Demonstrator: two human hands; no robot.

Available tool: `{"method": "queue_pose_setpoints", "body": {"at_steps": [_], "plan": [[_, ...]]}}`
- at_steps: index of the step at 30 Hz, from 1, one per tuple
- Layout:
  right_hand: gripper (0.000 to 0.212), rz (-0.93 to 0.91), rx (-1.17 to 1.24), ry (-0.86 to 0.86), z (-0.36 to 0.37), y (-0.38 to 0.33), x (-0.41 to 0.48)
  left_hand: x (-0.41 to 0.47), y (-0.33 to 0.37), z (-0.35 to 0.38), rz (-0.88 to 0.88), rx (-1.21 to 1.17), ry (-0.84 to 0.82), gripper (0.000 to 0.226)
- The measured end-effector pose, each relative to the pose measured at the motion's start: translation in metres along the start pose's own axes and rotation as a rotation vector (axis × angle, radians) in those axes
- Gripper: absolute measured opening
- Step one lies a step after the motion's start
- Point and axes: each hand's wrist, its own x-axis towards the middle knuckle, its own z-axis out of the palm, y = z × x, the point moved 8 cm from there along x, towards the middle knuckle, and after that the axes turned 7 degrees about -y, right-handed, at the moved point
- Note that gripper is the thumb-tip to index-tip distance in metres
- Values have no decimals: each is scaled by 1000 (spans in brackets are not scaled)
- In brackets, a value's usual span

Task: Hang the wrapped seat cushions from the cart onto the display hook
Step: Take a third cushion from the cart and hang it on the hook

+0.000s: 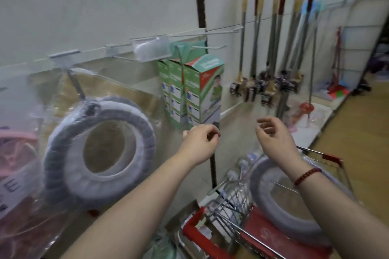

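Grey-and-white ring-shaped seat cushions [99,143] in clear plastic wrap hang from a display hook [76,85] on the wall at left. Another wrapped grey ring cushion [273,202] lies in the red-trimmed wire cart [195,229] at lower right. My left hand [200,144] hovers in mid-air right of the hanging cushions, fingers curled loosely, holding nothing. My right hand [273,134] floats above the cart with fingers apart and empty; a red bead bracelet is on that wrist.
Green product boxes [193,90] hang from a hook beside the cushions. Empty white hooks [210,47] jut from the wall. Long-handled brushes and mops [271,48] hang at right. Pink wrapped goods [16,164] sit far left. A wooden-floor aisle [357,153] runs right.
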Motion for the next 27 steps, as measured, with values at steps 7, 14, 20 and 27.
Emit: {"method": "queue_pose_setpoints", "body": {"at_steps": [7, 14, 20, 27], "plan": [[34, 320, -179, 263, -120, 91, -33, 40, 48, 99, 52, 55, -190, 20], [58, 753, -382, 28, -162, 183, -69, 60, 74, 185, 2, 91, -438, 39], [69, 786, -381, -194, -148, 219, -85, 52, 59, 230, -166, -176, -596, 62], [9, 625, -567, -293, -125, 216, -82, 47, 41, 234, -225, -303, -618, 66]]}}
